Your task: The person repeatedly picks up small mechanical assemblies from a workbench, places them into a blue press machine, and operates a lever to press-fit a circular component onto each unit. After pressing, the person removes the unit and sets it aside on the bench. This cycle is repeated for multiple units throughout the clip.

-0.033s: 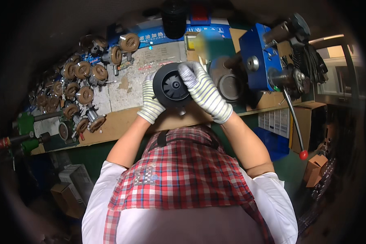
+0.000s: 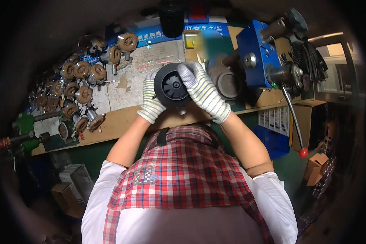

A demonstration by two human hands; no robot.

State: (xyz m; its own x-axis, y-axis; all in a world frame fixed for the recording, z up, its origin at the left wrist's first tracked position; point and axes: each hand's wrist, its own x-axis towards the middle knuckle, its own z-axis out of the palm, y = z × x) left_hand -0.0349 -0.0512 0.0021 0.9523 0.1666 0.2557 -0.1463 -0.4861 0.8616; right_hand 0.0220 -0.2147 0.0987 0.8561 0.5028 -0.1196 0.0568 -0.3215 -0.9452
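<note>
Between my two hands is a black fan housing (image 2: 162,91), round, with a bladed fan wheel (image 2: 175,85) set in its middle. It is held above the bench's near edge, its bladed face turned up towards me. Striped knit gloves cover both hands. My left hand (image 2: 151,101) grips the housing's left side, its fingers mostly hidden behind the rim. My right hand (image 2: 207,94) clasps the right side, thumb over the rim beside the blades. A small shiny metal part (image 2: 181,110) shows just under the housing; whether it is attached I cannot tell.
Several metal assemblies with brown finned wheels (image 2: 84,94) crowd the bench's left. A blue press (image 2: 252,57) with a red-knobbed lever (image 2: 303,152) stands at right, beside a round metal fixture (image 2: 228,85). Stacked black round parts (image 2: 171,20) stand at the back. Green clamps (image 2: 27,136) sit far left.
The whole view has shifted very slightly. Both hands keep the same grip on the fan housing.
</note>
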